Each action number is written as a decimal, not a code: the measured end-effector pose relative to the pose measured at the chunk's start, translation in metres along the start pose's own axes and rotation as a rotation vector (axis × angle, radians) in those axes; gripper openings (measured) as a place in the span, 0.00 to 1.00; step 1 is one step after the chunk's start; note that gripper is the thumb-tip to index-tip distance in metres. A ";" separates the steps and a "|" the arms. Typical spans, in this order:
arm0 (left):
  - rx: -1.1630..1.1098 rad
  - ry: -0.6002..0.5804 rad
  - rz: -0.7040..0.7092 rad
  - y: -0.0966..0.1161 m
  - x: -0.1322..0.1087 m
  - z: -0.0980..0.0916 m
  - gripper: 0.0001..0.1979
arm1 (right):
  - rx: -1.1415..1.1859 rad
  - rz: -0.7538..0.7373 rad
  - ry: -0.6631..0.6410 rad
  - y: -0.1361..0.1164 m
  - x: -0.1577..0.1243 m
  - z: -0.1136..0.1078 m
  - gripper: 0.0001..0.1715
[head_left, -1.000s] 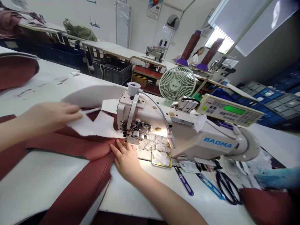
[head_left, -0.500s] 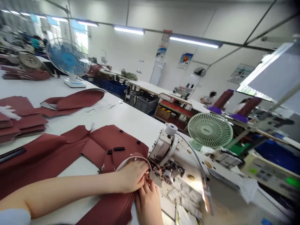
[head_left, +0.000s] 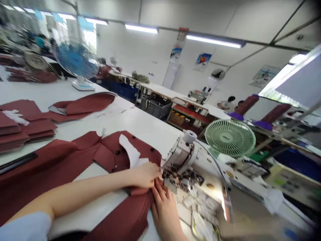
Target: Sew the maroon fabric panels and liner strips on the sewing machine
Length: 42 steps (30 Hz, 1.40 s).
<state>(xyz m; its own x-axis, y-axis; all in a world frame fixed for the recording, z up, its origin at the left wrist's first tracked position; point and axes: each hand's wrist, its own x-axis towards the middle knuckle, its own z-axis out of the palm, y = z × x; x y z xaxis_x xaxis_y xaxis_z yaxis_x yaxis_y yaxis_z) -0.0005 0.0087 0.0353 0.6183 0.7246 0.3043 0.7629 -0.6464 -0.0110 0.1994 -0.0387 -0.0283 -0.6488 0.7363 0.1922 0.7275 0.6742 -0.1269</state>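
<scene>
A maroon garment piece (head_left: 125,214) with black fittings lies across the white table, its edge running to the sewing machine (head_left: 184,157). Over it my left hand (head_left: 147,174) reaches in, fingers bent and closed on the maroon fabric close to the needle area; its fingertips are partly hidden. Just below, my right hand (head_left: 167,207) rests on the fabric edge with fingers stretched forward, almost touching my left hand. A white strip (head_left: 130,150) stands up from the garment behind my left wrist. The stitching point itself is hidden.
Stacked maroon pieces (head_left: 27,124) and a loose curved piece (head_left: 87,105) lie on the left. A blue fan (head_left: 76,60) stands behind them. Beyond the machine are a green fan (head_left: 229,137) and thread cones (head_left: 247,105). A blurred shape crosses the lower right.
The white strip now sticks up behind my left wrist, where a curved maroon band with a pale edge showed before. Both hands stay by the needle area; the view has shifted slightly.
</scene>
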 end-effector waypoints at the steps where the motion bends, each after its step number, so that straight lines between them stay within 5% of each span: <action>1: -0.078 -0.013 -0.010 0.002 0.001 0.006 0.08 | 0.051 0.014 -0.052 -0.004 -0.006 -0.013 0.37; 4: -0.230 -0.016 -0.002 -0.002 -0.006 0.028 0.16 | 0.237 0.064 -0.114 -0.001 -0.032 -0.043 0.32; 7: -0.329 -0.067 0.056 -0.015 -0.010 0.047 0.18 | 0.334 0.206 -0.003 0.018 -0.071 -0.058 0.21; 13: -0.247 -0.122 0.021 -0.016 -0.006 0.062 0.21 | 0.156 0.604 0.190 0.053 -0.128 -0.070 0.12; 21: -0.433 -0.024 -0.057 -0.019 -0.010 0.058 0.20 | -0.019 0.580 0.077 0.074 -0.127 -0.063 0.13; 26: -0.558 0.032 -0.133 -0.027 -0.006 0.056 0.19 | 0.052 0.587 0.148 0.081 -0.128 -0.062 0.16; 29: -0.588 0.091 -0.049 -0.025 -0.009 0.053 0.19 | 0.100 0.620 0.215 0.079 -0.130 -0.069 0.17; 35: -0.658 0.057 0.150 -0.014 -0.013 0.042 0.08 | 0.294 0.578 0.214 0.041 -0.092 -0.077 0.14; 42: -0.589 0.043 0.127 -0.014 -0.011 0.048 0.19 | 0.708 0.535 0.019 0.014 0.011 -0.036 0.08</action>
<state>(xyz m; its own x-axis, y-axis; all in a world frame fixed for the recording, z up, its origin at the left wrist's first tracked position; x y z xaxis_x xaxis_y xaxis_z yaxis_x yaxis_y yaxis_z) -0.0095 0.0213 -0.0133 0.6805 0.6304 0.3736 0.4426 -0.7599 0.4761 0.2107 -0.0235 0.0066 -0.2533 0.9661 -0.0505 0.6193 0.1219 -0.7756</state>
